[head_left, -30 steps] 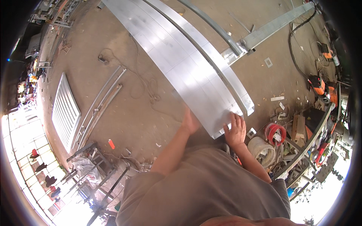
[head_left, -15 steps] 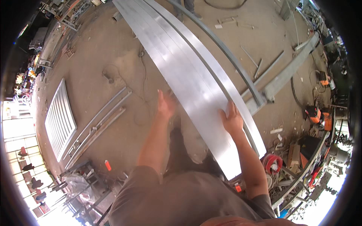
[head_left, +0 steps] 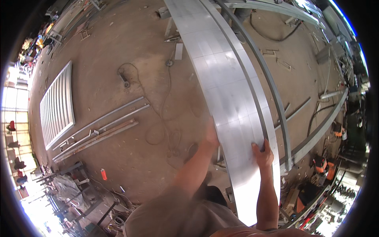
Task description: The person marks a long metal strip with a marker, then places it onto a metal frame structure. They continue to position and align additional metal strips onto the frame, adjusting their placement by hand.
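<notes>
A long, shiny metal sheet (head_left: 221,75) with faint lines across it stretches from near my body to the far side. My left hand (head_left: 213,134) is at the sheet's left edge; its fingers are smeared by motion and partly lost against the edge. On the right, my right hand (head_left: 264,156) grips the sheet at the dark lengthwise gap, thumb on top and fingers bent down over the edge. Beyond that gap lies another bright metal strip (head_left: 271,122).
A grey metal bar (head_left: 272,83) runs along the right side. On the left floor lie a ribbed metal panel (head_left: 58,104), several metal lengths (head_left: 114,122) and an angle grinder (head_left: 125,80) with its cord. An orange-and-black machine (head_left: 321,164) stands at right.
My left hand has moved right to the sheet's edge. My right hand has gone from lying flat on the sheet to curling at the gap. The view has swung, and the sheet appears farther right.
</notes>
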Demonstrator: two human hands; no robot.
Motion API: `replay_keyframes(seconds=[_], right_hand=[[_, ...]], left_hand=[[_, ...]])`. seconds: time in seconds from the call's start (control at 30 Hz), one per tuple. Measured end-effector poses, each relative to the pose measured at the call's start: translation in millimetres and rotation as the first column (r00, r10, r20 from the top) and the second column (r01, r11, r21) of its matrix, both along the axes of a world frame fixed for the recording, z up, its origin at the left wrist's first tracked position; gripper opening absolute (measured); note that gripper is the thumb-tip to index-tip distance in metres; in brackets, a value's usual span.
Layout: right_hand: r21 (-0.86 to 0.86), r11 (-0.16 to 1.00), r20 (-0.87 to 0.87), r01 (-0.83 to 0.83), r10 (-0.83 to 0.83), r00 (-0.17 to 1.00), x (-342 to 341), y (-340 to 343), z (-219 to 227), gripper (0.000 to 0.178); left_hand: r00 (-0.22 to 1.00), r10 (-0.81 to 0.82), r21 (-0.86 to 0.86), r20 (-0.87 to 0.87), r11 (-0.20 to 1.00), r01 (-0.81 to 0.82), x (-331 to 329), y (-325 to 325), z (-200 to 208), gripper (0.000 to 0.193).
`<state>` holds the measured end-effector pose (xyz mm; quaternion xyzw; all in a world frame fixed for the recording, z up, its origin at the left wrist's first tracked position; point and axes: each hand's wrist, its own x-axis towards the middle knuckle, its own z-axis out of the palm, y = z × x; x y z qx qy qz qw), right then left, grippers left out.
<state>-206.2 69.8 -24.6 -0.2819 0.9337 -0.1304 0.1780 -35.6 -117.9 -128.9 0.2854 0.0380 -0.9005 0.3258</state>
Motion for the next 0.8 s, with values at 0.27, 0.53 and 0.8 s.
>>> replay_keyframes(seconds=[0.27,0.53,0.8], right_hand=[[-0.072,0.997,-0.023,-0.022,0.021,1.000,35.6,11.5,97.4,0.081],[-0.112,0.972,-0.141,-0.206,0.190,0.972,79.8,53.9,156.3,0.074],[-0.159,0.864,-0.094,-0.478,0.469,0.878,141.0,76.1,192.1,0.073]], left_hand=[[0.993,-0.114,-0.045,-0.009,0.992,0.114,40.4,22.5,98.2,0.087],[0.983,-0.011,-0.157,-0.183,0.987,-0.018,92.5,90.4,138.7,0.090],[0.933,0.287,-0.156,-0.216,0.933,-0.323,187.2,160.6,171.3,0.088]])
